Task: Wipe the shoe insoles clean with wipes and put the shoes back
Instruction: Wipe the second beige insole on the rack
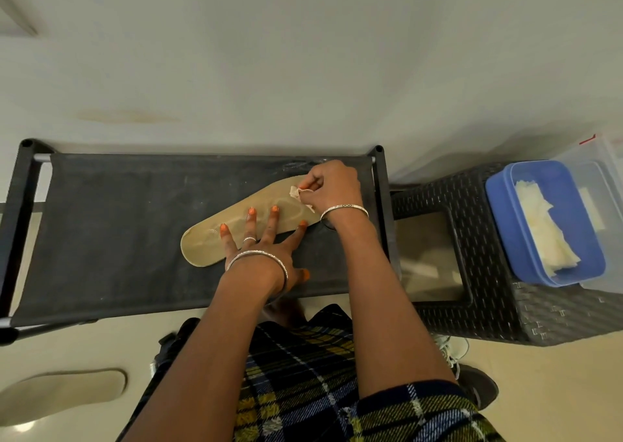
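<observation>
Pale cream floor lies under you, and nearest the camera your plaid garment (303, 391) fills the bottom edge. To your left a second tan insole (60, 391) lies flat on that floor, well apart from everything else. By your right forearm a dark shoe (478, 387) with pale laces stands on the floor, just beside the foot of a black woven stool (488, 313).

Ahead of you is a black shoe rack (118, 232), its dusty fabric top shelf facing up. The insole (205, 242) you are cleaning lies on that shelf, set diagonally, one end towards you and to the left, the other running away to the right. Your left hand (266, 242) presses down on its middle, palm down, fingers straight and spread wide. Four fingertips are on the insole, and the thumb rests on the fabric nearer you. It grips nothing. A bangle sits on that wrist and a ring on one finger.

Farther along, your right hand (332, 185) is curled over the far right end of the insole, fingertips and thumb pinching a small crumpled wipe (295, 192) against it. That wrist wears a bangle too.

On the stool to the right sits an open blue container (499, 212) with a stack of white wipes (546, 232) inside, and a clear plastic box (603, 172) beside it. Beyond the rack rises a plain pale wall (303, 53).
</observation>
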Available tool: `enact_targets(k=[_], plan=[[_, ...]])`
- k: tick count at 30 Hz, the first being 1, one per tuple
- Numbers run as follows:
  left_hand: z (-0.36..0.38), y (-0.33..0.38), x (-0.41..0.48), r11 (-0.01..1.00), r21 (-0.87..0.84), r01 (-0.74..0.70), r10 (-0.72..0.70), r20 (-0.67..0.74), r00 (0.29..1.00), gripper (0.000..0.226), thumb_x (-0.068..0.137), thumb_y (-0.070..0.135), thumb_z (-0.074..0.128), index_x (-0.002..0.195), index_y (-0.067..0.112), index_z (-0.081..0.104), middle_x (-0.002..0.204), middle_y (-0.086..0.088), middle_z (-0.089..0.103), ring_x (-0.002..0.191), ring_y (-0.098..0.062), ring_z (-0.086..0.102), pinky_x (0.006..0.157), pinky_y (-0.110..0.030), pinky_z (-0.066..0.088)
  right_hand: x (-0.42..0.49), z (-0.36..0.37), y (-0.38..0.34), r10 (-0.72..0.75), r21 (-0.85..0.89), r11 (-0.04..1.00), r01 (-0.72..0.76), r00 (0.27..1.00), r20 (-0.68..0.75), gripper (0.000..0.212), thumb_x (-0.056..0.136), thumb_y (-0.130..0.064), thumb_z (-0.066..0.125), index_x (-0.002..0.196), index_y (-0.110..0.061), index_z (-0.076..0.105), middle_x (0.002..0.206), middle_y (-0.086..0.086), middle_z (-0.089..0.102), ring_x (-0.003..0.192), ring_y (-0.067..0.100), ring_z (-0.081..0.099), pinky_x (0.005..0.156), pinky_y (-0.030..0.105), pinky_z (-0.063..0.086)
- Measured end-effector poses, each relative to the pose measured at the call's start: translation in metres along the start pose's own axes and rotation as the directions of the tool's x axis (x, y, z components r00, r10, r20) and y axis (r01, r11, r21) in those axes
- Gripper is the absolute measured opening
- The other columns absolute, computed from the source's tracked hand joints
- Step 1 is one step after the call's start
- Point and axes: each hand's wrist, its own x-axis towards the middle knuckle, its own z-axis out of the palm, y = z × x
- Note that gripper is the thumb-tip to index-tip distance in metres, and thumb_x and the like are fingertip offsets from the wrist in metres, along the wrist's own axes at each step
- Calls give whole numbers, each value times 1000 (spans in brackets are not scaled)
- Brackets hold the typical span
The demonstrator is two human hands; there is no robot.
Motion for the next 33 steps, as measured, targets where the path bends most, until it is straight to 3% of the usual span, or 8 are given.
enact_targets(k=[6,11,13,18,24,27,30,33], plan=[[-1,-1,0,1000,5,11,-11,-19,1000,82,90,67,43,143,57,-18,150,4,-43,139,-32,-37,108,-70,-12,4,-7,8,167,53,986,-159,950,-264,7,79,-17,75,76,-23,75,79,-1,73,79,20,69,79,34,58],[-1,0,-1,1000,12,16,-16,-34,999,80,90,67,42,144,57,-16,151,3,-41,139,-32,-37,108,-70,-12,-3,2,-4,23,49,998,-25,998,53,13,70,-18,84,82,-21,80,79,-4,72,81,17,69,82,33,57],[-2,0,-2,1000,13,20,-20,-39,999,80,90,68,43,143,57,-15,151,2,-41,139,-32,-36,108,-70,-12,-2,1,-4,25,28,999,-26,999,39,14,71,-17,84,83,-21,81,83,-2,74,82,18,70,83,34,57],[-3,-3,-4,1000,7,19,-19,-41,999,79,90,67,43,143,58,-15,151,2,-41,140,-32,-36,108,-70,-12,-1,-7,-3,110,-35,992,-118,977,-180,13,82,-13,74,87,-22,81,89,1,77,86,23,70,82,28,55],[-3,-1,-3,1000,-3,24,-24,-45,999,78,90,67,43,143,58,-13,152,0,-40,139,-32,-36,108,-70,-13,-4,-2,-12,17,-41,999,-17,1000,-7,4,80,-22,79,84,-23,80,87,-4,76,86,17,69,84,26,53],[-4,-3,-2,1000,-2,20,-20,-42,999,78,91,66,43,143,58,-14,152,1,-40,140,-32,-36,108,-70,-13,-3,-5,-6,55,-41,997,-60,993,-107,9,82,-18,76,86,-24,80,90,-3,76,85,18,69,79,23,51],[-4,-3,-3,1000,-1,19,-19,-45,999,78,91,66,43,144,57,-13,152,1,-40,140,-32,-35,108,-70,-12,-1,-10,-2,92,-57,993,-104,979,-184,12,82,-15,74,85,-24,81,89,-1,76,84,21,70,83,32,57],[-4,-2,-3,1000,-5,16,-16,-51,999,77,91,66,43,144,57,-12,153,1,-39,140,-32,-35,108,-70,-14,-3,-9,-7,72,-69,995,-73,997,-27,8,77,-17,80,84,-21,81,88,-2,76,87,19,70,86,31,56]])
